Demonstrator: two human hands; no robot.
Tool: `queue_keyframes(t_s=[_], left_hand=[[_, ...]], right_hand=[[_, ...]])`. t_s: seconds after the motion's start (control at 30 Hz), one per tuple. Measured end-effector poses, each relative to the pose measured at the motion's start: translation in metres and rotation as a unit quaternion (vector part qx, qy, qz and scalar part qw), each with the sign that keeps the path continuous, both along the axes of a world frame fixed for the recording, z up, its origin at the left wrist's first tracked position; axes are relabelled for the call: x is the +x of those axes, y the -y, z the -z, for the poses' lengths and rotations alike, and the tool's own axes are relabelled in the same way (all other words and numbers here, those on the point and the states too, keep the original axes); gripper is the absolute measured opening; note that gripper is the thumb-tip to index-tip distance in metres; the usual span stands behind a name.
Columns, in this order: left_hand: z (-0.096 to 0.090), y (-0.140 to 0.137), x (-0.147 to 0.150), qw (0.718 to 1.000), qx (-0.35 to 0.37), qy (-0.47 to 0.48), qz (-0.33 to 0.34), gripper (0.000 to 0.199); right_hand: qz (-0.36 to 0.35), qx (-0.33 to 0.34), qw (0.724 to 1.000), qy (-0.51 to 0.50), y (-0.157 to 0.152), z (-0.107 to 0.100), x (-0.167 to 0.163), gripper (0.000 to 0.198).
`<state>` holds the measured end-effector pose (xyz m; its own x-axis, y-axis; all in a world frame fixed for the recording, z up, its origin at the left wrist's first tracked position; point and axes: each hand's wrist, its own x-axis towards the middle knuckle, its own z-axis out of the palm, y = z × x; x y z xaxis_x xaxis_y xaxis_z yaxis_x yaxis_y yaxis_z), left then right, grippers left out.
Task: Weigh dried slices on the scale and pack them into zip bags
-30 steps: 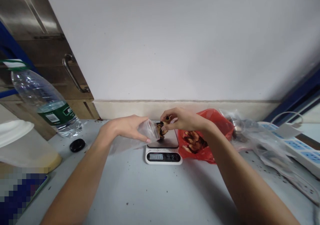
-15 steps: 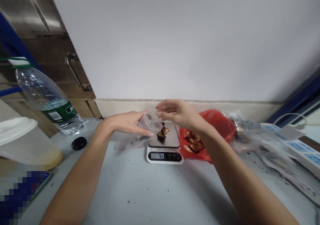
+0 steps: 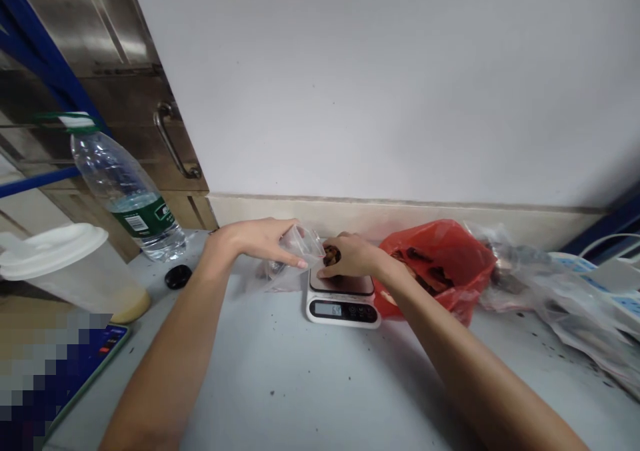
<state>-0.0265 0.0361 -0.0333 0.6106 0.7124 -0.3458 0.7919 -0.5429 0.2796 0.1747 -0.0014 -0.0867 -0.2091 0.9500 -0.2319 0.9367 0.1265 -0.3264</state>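
My left hand [image 3: 260,239] grips a small clear plastic bag [image 3: 306,243], its mouth held spread beside the scale. On the kitchen scale [image 3: 315,317], my right hand [image 3: 354,256] curls around dried brown slices [image 3: 331,256]. Its palm and fingers partly hide them and the metal plate. The slices are close to the bag's mouth. The scale's small display is lit, with digits too small to read surely. Right of the scale lies an open red plastic bag [image 3: 467,254] with more dried slices inside, partly behind my right forearm.
A water bottle [image 3: 143,214] and a lidded plastic cup [image 3: 75,277] stand on the left, near a round black lid [image 3: 178,277]. Clear bags [image 3: 540,291] and a white power strip [image 3: 620,297] lie on the right. A white wall [image 3: 380,91] rises behind.
My right hand has come down onto the scale and closed around the dried slices. My left hand keeps hold of the clear bag. The view has shifted slightly left.
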Motion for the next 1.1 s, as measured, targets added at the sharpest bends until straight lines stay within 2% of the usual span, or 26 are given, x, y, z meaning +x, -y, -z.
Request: queue_keyframes(t_s=[0.13, 0.27, 0.43, 0.6, 0.77, 0.9, 1.1], left_hand=[[-0.001, 0.002, 0.002, 1.0, 0.007, -0.014, -0.015, 0.078], [0.001, 0.003, 0.003, 1.0, 0.002, -0.008, -0.011, 0.073], [0.003, 0.004, 0.007, 1.0, 0.0, -0.016, 0.003, 0.069], [0.003, 0.005, 0.009, 1.0, -0.005, -0.012, 0.006, 0.068], [0.004, 0.005, 0.009, 1.0, -0.004, -0.003, 0.012, 0.066], [0.006, 0.003, 0.009, 1.0, -0.01, -0.004, 0.01, 0.064], [0.006, 0.003, 0.012, 1.0, -0.012, -0.023, 0.01, 0.062]], right_hand=[[0.003, -0.002, 1.0, 0.01, 0.002, -0.003, 0.002, 0.044], [0.025, -0.007, 1.0, 0.007, 0.006, -0.006, 0.005, 0.049], [-0.008, -0.024, 1.0, 0.003, 0.01, -0.01, 0.006, 0.027], [-0.024, -0.009, 1.0, -0.001, 0.005, -0.006, 0.01, 0.03], [-0.032, 0.005, 0.999, -0.038, 0.002, 0.001, 0.014, 0.016], [-0.02, 0.02, 0.997, -0.074, 0.002, 0.002, 0.015, 0.013], [-0.002, 0.005, 0.982, -0.19, -0.002, 0.003, 0.024, 0.009]])
